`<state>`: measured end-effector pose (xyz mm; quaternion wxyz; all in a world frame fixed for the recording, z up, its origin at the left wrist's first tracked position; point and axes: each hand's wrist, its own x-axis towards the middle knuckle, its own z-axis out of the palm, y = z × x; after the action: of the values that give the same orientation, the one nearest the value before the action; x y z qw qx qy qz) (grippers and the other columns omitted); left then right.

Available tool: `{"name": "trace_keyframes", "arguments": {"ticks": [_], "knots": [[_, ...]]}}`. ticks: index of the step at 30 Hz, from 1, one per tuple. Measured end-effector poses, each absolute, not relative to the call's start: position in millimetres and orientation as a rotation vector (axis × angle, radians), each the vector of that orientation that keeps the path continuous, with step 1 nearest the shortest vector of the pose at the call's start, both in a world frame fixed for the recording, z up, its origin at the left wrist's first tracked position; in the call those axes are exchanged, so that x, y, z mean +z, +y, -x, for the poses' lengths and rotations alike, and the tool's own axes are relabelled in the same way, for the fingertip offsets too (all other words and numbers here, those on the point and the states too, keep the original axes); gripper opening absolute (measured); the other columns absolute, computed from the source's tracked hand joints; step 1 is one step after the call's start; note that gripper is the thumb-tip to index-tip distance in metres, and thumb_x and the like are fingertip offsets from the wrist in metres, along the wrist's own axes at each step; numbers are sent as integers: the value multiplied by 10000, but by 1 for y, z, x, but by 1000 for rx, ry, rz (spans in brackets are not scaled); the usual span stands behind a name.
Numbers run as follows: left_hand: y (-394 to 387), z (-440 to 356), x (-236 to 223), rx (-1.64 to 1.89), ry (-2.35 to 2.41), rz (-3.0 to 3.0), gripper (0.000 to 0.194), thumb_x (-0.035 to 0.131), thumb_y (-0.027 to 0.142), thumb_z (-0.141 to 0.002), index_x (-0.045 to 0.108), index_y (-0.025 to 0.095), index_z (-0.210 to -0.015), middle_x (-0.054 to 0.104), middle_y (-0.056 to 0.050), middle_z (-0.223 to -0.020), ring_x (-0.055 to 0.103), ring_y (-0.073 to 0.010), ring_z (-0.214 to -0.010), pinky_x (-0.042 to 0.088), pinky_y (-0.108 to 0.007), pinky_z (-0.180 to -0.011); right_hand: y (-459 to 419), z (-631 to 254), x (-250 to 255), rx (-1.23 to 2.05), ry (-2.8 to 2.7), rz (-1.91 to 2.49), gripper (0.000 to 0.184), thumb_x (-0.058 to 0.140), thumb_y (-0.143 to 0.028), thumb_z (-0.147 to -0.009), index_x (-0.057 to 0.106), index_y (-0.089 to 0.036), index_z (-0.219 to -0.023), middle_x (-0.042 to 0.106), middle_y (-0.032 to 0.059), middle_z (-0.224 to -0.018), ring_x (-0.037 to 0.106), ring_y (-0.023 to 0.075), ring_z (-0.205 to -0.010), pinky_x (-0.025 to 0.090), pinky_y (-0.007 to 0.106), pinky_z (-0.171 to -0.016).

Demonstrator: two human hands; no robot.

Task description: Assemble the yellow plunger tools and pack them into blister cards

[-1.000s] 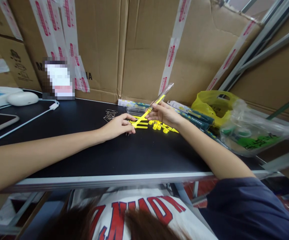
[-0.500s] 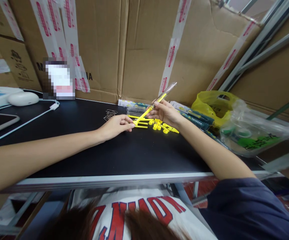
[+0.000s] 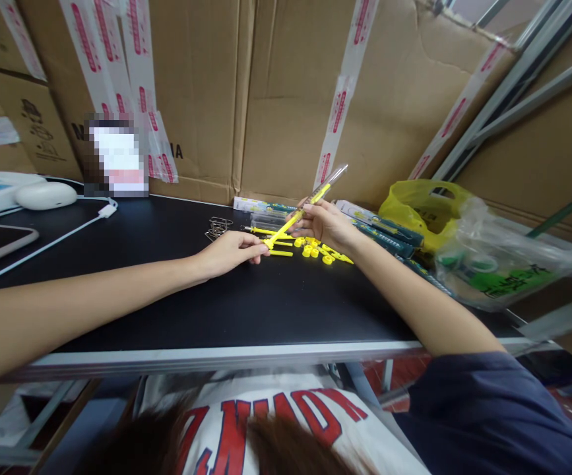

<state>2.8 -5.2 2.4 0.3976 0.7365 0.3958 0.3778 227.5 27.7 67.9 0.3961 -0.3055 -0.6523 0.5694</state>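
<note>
A clear plastic tube (image 3: 338,174) slants up to the right, with a long yellow rod (image 3: 282,231) running into it like a plunger. My right hand (image 3: 334,226) is closed round the tube's lower part. The flared lower end of the rod is pinched between thumb and fingers of my left hand (image 3: 231,256). Just beneath lie several yellow rods (image 3: 282,253), partly hidden by my left fingers. Small yellow ring-like parts (image 3: 310,251) are scattered below my right hand. Behind the rods are more clear tubes (image 3: 266,219), and thin metal springs (image 3: 218,227) lie beyond my left hand.
Printed boxes (image 3: 389,234) lie at the back right, beside a yellow plastic bag (image 3: 409,211) and a clear bag (image 3: 493,264). On the left are a phone (image 3: 1,241), a white rounded device (image 3: 45,195) and a cable (image 3: 43,249). Cardboard (image 3: 286,119) walls the back.
Both hands keep their hold on the tube and rod. The tube's tip has shifted very slightly left and down, and my left hand has moved a little.
</note>
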Motion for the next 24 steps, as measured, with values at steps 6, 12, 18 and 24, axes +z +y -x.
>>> {"name": "trace_keyframes", "arguments": {"ticks": [6,12,18,24], "knots": [[-5,-3,2,932,971,-1907,294,574,420,-824,696,154,-796,614,8,-625,560,-137,-651,404,-262,-662,23,-224,65,1464,-1676,770,39,499,-178,-885,468,-196,-900,707,45,-811,688,130,-660,591,272,-635],[-7,-5,2,916,975,-1926,305,606,457,-802,623,161,-732,556,26,-587,512,-126,-594,368,-255,-616,23,-224,62,1461,-1699,774,52,511,-198,-888,464,-199,-911,707,49,-838,680,125,-656,590,272,-627],[-4,-3,0,930,923,-1930,335,548,453,-835,668,140,-850,566,15,-610,535,-138,-642,372,-264,-649,22,-221,59,1439,-1715,758,239,667,-323,-820,480,-202,-908,646,10,-808,659,124,-677,594,278,-624],[-8,-5,4,891,880,-1892,333,543,439,-827,661,128,-844,547,27,-596,519,-126,-621,372,-258,-649,18,-218,58,1393,-1788,748,273,715,-359,-767,554,-185,-902,506,-63,-611,518,81,-569,587,268,-588]]}}
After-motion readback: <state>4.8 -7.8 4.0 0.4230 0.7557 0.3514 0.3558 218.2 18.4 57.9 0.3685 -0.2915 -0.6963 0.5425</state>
